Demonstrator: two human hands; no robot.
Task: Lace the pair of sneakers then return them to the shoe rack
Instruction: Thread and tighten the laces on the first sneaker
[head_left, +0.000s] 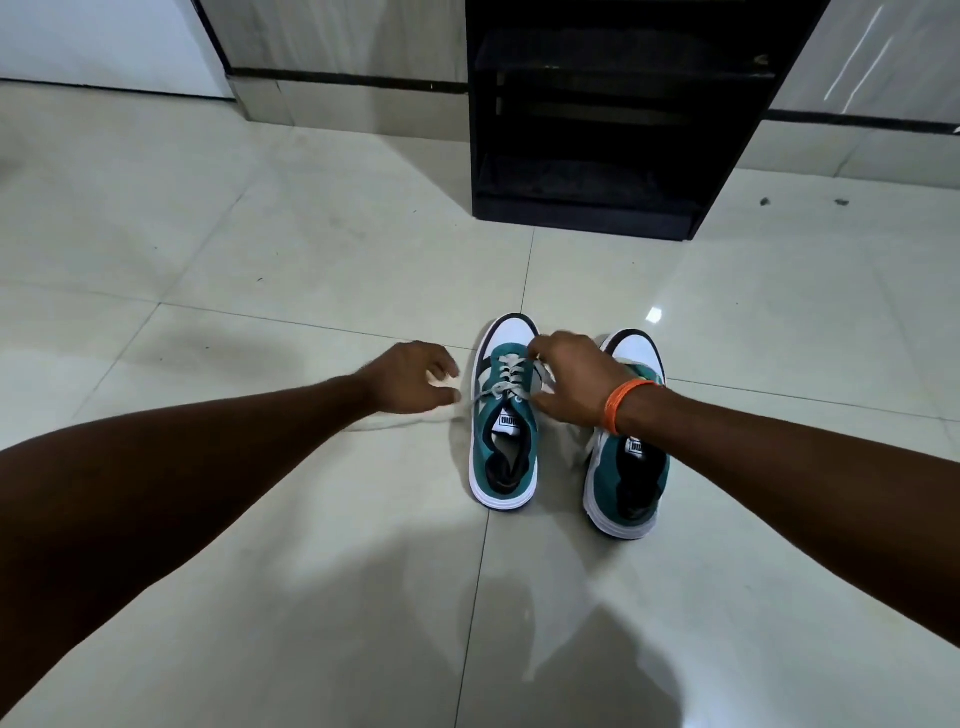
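Observation:
Two teal and white sneakers stand side by side on the floor, toes pointing away from me. The left sneaker has a pale grey lace crossed through its eyelets. My left hand is just left of that shoe, pinching the lace's free end, which trails blurred across the floor. My right hand, with an orange band at the wrist, rests over the shoe's right side and pinches the lace near the toe. It hides part of the right sneaker, whose lace is mostly hidden.
A black shoe rack with dark open shelves stands on the floor straight ahead, beyond the sneakers. Glossy pale floor tiles surround the shoes. A grey wall base runs along the back.

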